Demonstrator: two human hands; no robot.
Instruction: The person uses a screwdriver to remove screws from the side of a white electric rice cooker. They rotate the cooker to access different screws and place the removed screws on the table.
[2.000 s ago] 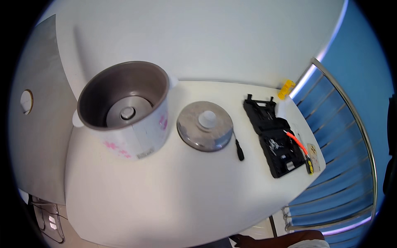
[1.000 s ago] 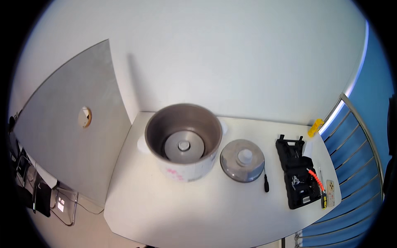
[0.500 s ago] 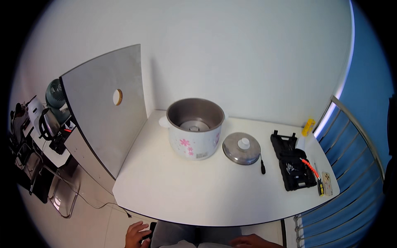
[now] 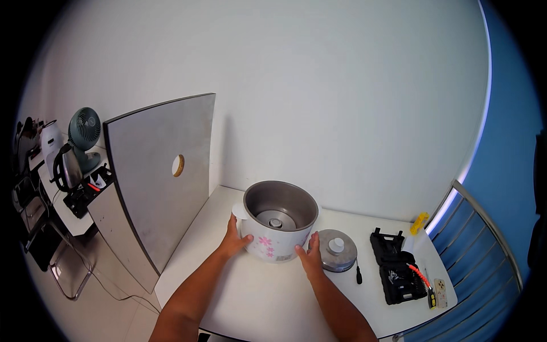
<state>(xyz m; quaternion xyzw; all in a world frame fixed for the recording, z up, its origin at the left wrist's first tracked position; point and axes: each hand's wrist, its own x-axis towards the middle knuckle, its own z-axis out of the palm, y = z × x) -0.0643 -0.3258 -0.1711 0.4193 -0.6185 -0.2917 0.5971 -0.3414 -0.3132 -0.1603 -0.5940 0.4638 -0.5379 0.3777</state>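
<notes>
The rice cooker (image 4: 279, 228) stands on the white surface (image 4: 268, 302) toward its back-left part, a short way in from the rear edge by the wall. It is a round, squat pot with a smooth white outer shell printed with small pink flowers, and its lid is off, so the dull grey metal well shows, with a round heating plate and a small raised button at the bottom. A small white handle lug sticks out on its left side.

The left hand (image 4: 233, 242) lies flat against the left wall of the cooker, fingers spread along the shell under the lug. The right hand (image 4: 310, 256) presses on the right wall, low down near the base. Both hands are closed on the pot from opposite sides, and both bare forearms come up from the near edge of the surface.

Just right of the cooker, almost touching the right hand, lies a round metal lid (image 4: 337, 251), shallow and domed, grey and slightly shiny, with a white knob on top. Beside it lies a short screwdriver (image 4: 358, 275) with a black handle. Further toward the right edge sits an open black tool case (image 4: 396, 268), rectangular, with an orange-handled tool (image 4: 420, 279) in its near half. A small yellow object (image 4: 420, 222) lies near the back-right corner.

A flat grey board (image 4: 151, 182) with a round hole stands upright along the left edge.
</notes>
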